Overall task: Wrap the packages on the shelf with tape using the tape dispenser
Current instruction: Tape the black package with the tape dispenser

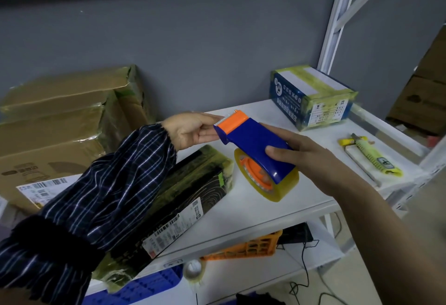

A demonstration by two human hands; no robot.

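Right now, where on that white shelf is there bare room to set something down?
Bare shelf lies between the tape dispenser and the yellow items, in front of the blue box. The left is crowded: brown cartons, black package.

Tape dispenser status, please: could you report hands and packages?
Right hand grips tape dispenser. Left hand flat at its cutter. Black package lies below; nothing blocking.

An orange basket [243, 248], blue crate [144, 287] and spare tape roll [193, 277] sit close together.
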